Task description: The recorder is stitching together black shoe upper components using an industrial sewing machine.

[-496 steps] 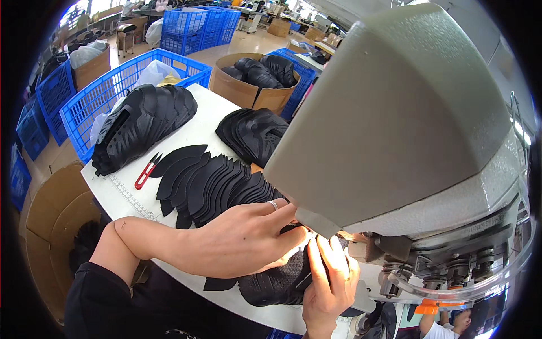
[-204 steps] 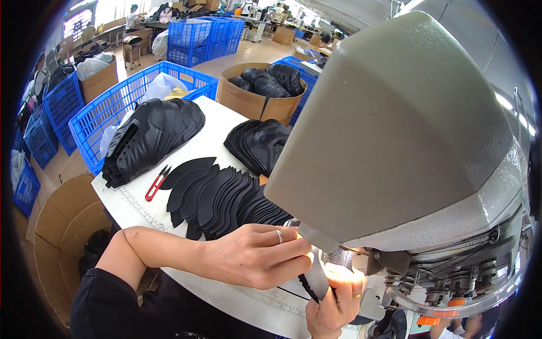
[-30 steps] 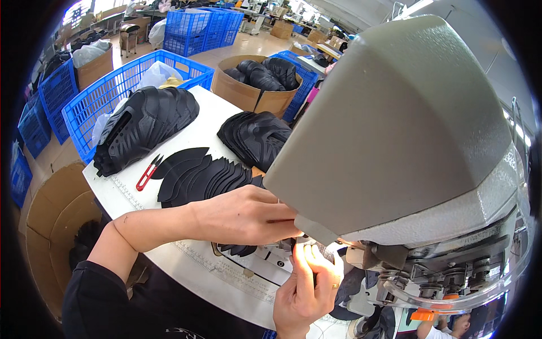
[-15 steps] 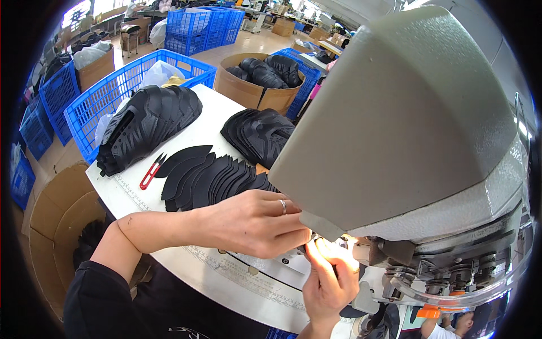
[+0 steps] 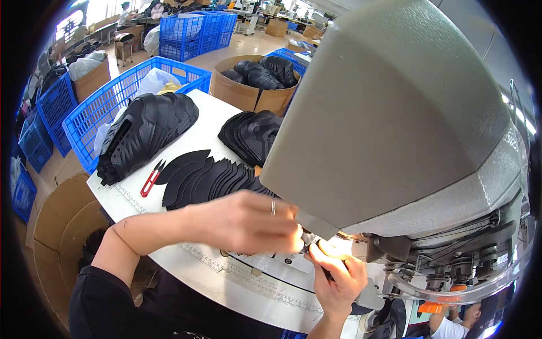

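Under the lamp-lit head of a big grey sewing machine (image 5: 389, 118), my right hand (image 5: 339, 277) is closed, thumb and fingers pinching a small dark fabric piece (image 5: 309, 238). Most of that piece is hidden by my fingers and the machine. My left hand (image 5: 248, 223), a ring on one finger, is beside it with fingers bent. Motion smears those fingers, so I cannot tell whether they grip the piece. Just beyond the left hand, curved black pieces (image 5: 206, 179) lie fanned out in an overlapping row on the white table (image 5: 206, 121).
Red thread snips (image 5: 150, 179) lie left of the fanned pieces. Black shoe uppers are stacked at the table's far left (image 5: 148, 133) and near the machine (image 5: 248, 135). A blue crate (image 5: 84, 138) and cardboard bins (image 5: 226, 90) stand around the table. Another person is at lower right (image 5: 449, 325).
My left hand has moved slightly left, drawing back from the lit spot, and is now blurred. My right hand has shifted a little right. The whole view has tilted slightly.
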{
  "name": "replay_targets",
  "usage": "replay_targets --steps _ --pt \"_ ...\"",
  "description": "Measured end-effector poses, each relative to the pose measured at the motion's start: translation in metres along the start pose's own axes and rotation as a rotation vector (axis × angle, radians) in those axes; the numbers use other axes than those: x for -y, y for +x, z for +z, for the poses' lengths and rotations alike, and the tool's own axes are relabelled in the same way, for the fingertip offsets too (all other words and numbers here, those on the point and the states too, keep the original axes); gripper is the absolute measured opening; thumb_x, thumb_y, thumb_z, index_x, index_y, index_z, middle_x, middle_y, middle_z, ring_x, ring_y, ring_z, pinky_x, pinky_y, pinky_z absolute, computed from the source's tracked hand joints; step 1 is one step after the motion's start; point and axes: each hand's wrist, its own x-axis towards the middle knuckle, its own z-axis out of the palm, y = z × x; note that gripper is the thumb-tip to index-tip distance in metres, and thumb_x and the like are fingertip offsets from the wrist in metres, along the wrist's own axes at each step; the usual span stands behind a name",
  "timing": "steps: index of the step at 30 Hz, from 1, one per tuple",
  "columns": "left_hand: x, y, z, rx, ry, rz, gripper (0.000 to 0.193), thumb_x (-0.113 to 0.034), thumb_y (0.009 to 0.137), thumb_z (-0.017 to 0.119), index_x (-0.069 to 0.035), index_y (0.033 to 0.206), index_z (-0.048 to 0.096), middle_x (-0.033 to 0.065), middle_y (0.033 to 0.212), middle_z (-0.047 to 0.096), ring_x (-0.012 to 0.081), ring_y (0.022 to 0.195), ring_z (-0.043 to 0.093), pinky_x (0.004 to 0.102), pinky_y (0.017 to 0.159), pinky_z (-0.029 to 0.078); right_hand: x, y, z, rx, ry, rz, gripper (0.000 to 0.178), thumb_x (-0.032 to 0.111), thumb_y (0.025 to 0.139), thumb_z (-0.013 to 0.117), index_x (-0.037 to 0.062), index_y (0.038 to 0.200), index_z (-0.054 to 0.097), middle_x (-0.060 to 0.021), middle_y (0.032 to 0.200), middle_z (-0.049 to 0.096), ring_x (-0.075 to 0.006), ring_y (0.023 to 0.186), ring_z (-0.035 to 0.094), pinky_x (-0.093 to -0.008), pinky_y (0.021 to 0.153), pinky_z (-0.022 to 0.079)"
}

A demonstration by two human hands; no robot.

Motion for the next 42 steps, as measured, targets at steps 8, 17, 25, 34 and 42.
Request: replay_targets --steps 8,17,25,34,42 --pt "0.023 -0.012 -0.001 -0.015 -0.039 -0.08 0.022 -0.01 0.07 0.073 -0.006 0.09 0.064 0.0024 0.099 0.063 0.0207 0.09 0.064 0.0324 0.074 0.057 -0.005 0.003 -0.003 -0.006 0.025 -0.014 0.022 0.002 0.063 0.084 0.012 0.081 0.076 -0.001 0.084 0.073 -0.0148 0.074 0.064 -0.0264 0.067 0.046" --pt "0.024 -0.017 0.014 -0.155 0.12 -0.071 0.022 -0.012 0.072 0.076 -0.006 0.091 0.066 0.0023 0.098 0.065 0.017 0.079 0.065 0.0289 0.068 0.058 -0.014 0.005 -0.012 0.156 0.263 0.055 0.016 -0.006 0.079 0.073 0.0033 0.092 0.072 -0.0092 0.096 0.075 -0.0196 0.087 0.073 -0.0273 0.08 0.053" --pt "0.017 -0.003 0.003 -0.108 0.18 0.073 0.017 -0.016 0.069 0.075 -0.011 0.079 0.063 -0.0039 0.09 0.062 0.0095 0.078 0.065 0.0238 0.069 0.058 -0.01 0.004 -0.006 0.048 0.055 -0.028 0.016 0.001 0.065 0.083 0.0065 0.078 0.075 -0.0051 0.08 0.073 -0.0167 0.074 0.069 -0.0246 0.068 0.048" --pt "0.014 -0.002 -0.001 -0.059 0.227 0.067 0.019 -0.015 0.065 0.074 -0.009 0.075 0.059 -0.0037 0.087 0.059 0.0077 0.074 0.062 0.0245 0.068 0.057 -0.012 0.005 0.0 0.048 0.224 0.075 0.017 -0.001 0.067 0.084 0.0044 0.08 0.074 -0.0053 0.078 0.073 -0.0118 0.07 0.065 -0.0251 0.072 0.049" --pt "0.015 -0.004 0.0 -0.022 0.242 0.047 0.018 -0.012 0.064 0.074 -0.009 0.071 0.058 -0.0029 0.089 0.061 0.0088 0.07 0.06 0.0245 0.065 0.057 -0.02 0.01 0.001 0.08 0.381 0.188 0.019 -0.009 0.068 0.081 -0.0004 0.084 0.074 -0.0042 0.072 0.068 -0.0116 0.064 0.057 -0.0275 0.072 0.047"
